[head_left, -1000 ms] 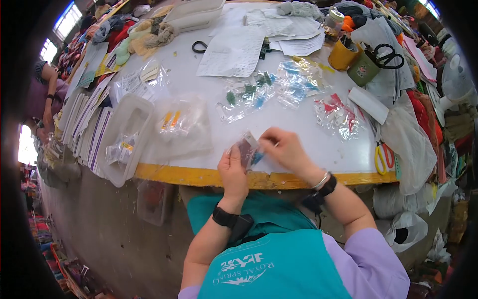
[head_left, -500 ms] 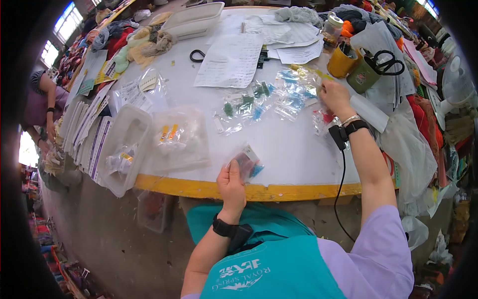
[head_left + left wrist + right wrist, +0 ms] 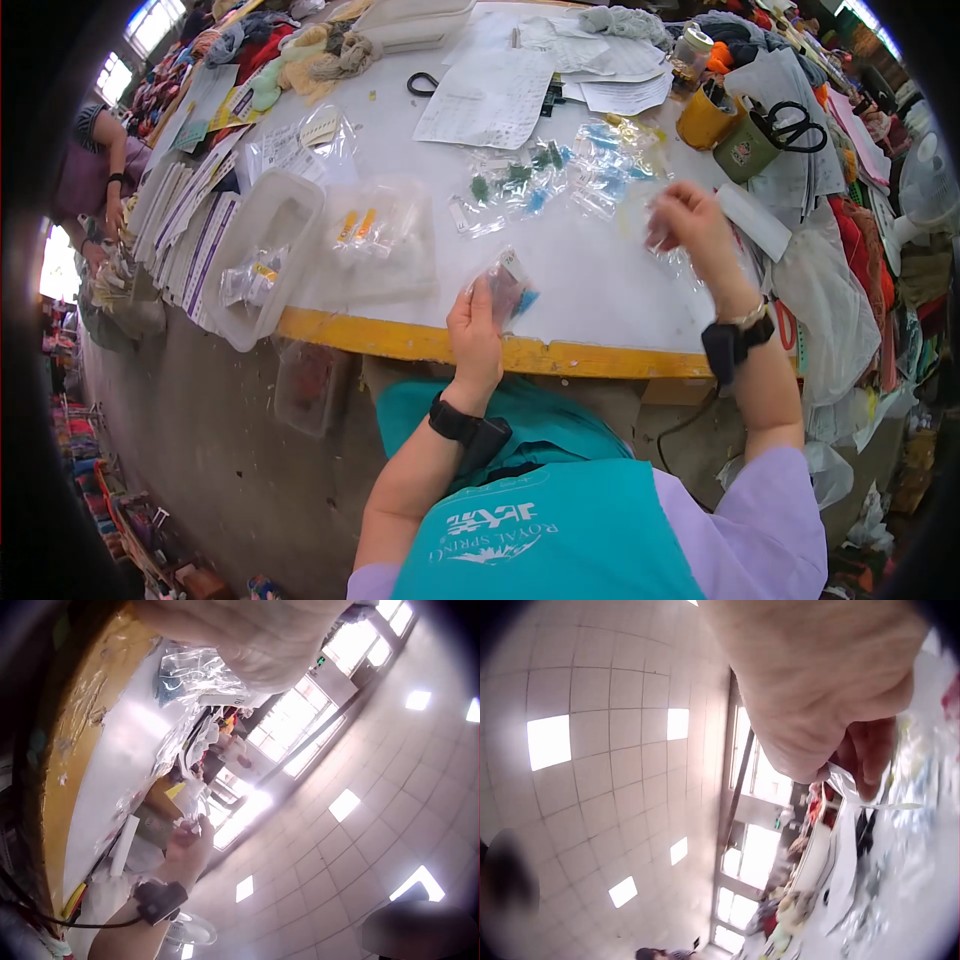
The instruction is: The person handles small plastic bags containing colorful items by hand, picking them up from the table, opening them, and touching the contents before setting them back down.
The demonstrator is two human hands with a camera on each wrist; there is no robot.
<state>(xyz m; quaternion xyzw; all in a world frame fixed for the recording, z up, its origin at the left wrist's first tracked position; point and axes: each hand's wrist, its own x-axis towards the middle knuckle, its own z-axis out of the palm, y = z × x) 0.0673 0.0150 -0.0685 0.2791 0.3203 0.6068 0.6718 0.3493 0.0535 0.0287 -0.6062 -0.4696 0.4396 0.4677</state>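
My left hand (image 3: 476,335) pinches small clear bags (image 3: 508,280) with dark red and blue contents above the table's front edge; a numbered label shows on top. Part of these bags (image 3: 187,675) also appears in the left wrist view. My right hand (image 3: 700,235), slightly blurred, is raised over the table's right part, fingers curled round a thin clear bag (image 3: 632,215). Its plastic (image 3: 845,780) shows at the fingertips in the right wrist view. Bags with green pieces (image 3: 515,178) and blue pieces (image 3: 605,170) lie beyond the hands.
To the left are a clear tub (image 3: 232,325), a large bag with orange labels (image 3: 400,275) and stacked cards. Printed sheets (image 3: 490,95) lie at the back. A yellow cup (image 3: 703,118) and a green cup (image 3: 745,150) with black-handled scissors stand at the right.
My right hand left the left hand's bags, reached right to the loose bags, and now has come back slightly towards me with a clear bag. The left hand keeps its hold.
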